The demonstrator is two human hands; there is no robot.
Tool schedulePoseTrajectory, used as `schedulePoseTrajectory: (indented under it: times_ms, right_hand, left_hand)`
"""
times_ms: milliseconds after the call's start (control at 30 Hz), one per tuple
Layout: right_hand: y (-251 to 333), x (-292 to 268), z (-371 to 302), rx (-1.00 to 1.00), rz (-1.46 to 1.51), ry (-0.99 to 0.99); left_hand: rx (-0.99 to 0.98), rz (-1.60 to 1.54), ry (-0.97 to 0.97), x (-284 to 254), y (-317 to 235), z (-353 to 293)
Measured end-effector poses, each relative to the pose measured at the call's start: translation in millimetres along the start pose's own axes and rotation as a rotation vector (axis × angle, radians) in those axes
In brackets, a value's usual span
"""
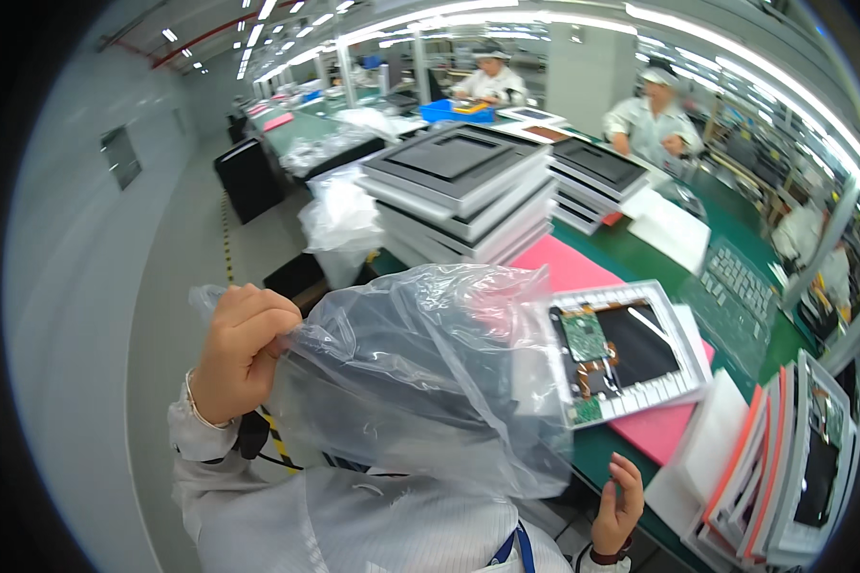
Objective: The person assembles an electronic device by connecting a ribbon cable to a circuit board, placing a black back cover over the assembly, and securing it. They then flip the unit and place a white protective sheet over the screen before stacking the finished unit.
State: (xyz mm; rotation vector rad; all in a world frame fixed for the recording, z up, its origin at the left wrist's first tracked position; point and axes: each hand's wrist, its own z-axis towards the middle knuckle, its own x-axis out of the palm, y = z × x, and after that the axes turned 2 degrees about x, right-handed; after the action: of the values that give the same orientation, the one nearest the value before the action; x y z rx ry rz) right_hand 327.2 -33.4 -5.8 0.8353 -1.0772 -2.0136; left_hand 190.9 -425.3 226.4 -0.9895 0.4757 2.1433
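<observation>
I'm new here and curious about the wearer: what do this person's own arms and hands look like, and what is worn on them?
The left hand and right hand are both bare, without gloves. The arms have long, whitish fabric sleeves. A thin, pale band circles the left wrist; a dark, reddish-brown band circles the right.

No text, label, brand or number can be read anywhere in view. Any print on the green circuit board (584, 336) of the white-framed panel (652, 342) is too small to make out; striped yellow-and-black tape (225, 229) marks the floor (189, 263) without readable lettering
</observation>
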Motion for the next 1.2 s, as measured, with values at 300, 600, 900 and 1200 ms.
schedulePoseTrajectory:
  times_ms: [300,600,900,1200]
  right_hand:
    - [45,-34,27,-0.141,0.271,0.159]
    - [42,17,53,0.143,0.291,0.532]
    - [10,33,38,0.163,0.427,-0.119]
    - [6,35,43,0.172,0.474,-0.198]
  left_hand:
    - [0.338,-0.309,0.152,57,-32,75]
    - [0.356,-0.382,0.204,80,-34,77]
    - [0.155,-0.240,-0.259,98,27,64]
    - [-0.388,-1.493,0.310,147,103,5]
